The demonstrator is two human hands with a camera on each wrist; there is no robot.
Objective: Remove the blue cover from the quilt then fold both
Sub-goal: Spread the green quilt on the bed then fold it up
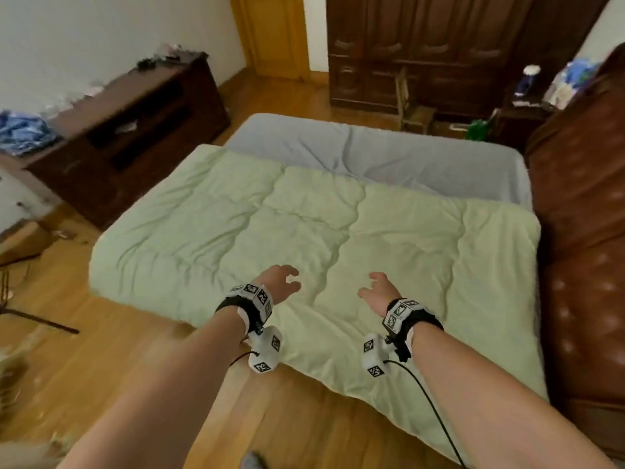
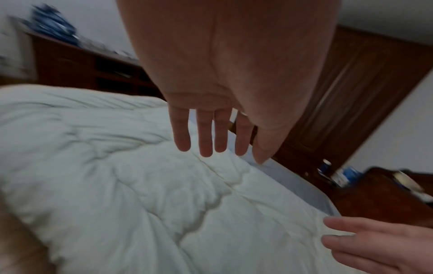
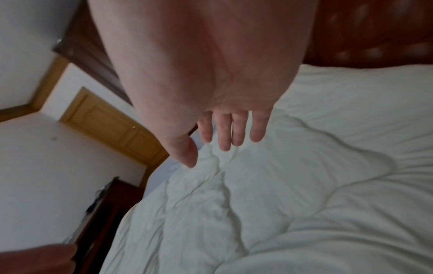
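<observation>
A pale green quilt (image 1: pixel 304 238) lies spread flat over the near half of the bed, its near corner hanging past the edge above the floor. A blue patterned bundle of cloth, likely the cover (image 1: pixel 23 132), sits on the cabinet at far left. My left hand (image 1: pixel 285 282) and right hand (image 1: pixel 375 287) hover side by side just above the quilt's near middle, fingers relaxed and holding nothing. In the wrist views the left hand (image 2: pixel 211 133) and the right hand (image 3: pixel 229 129) show straight, spread fingers over the quilt (image 2: pixel 117 176) (image 3: pixel 304 185).
The grey-blue sheet of the bed (image 1: pixel 406 157) shows beyond the quilt. A brown padded headboard (image 1: pixel 585 231) runs along the right side. A dark cabinet (image 1: pixel 135 130) stands at left, a wardrobe (image 1: pixel 422 45) at the back, wooden floor (image 1: pixel 101 350) in front.
</observation>
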